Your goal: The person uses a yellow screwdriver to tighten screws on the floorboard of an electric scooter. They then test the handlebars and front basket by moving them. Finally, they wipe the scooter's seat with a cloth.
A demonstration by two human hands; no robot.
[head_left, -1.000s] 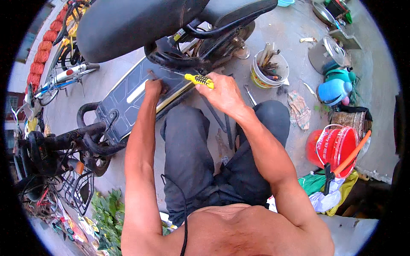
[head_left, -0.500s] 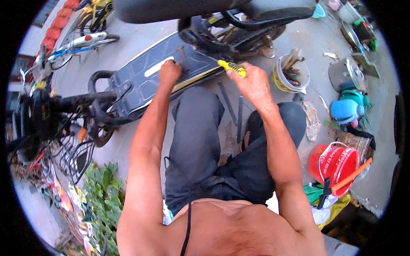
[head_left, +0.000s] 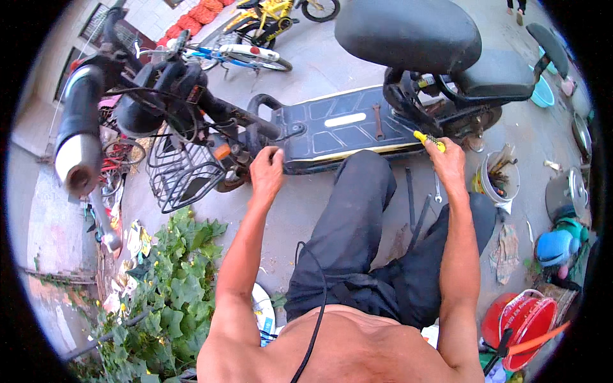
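Head view — left hand (head_left: 267, 171) gripping scooter footboard (head_left: 332, 124) edge, right hand (head_left: 449, 165) closed around yellow-handled screwdriver (head_left: 429, 140).

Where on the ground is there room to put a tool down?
Bare concrete lies between the wire basket, the left knee and the green plants. The scooter footboard has bare room left of the wrench. The right side is crowded: tool bucket, rag, red bucket.

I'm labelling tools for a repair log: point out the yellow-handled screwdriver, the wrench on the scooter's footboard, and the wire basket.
yellow-handled screwdriver (head_left: 429, 140), head view, on its handle
wrench (head_left: 378, 121), head view, mid-shaft
wire basket (head_left: 181, 173), head view, on its mesh side
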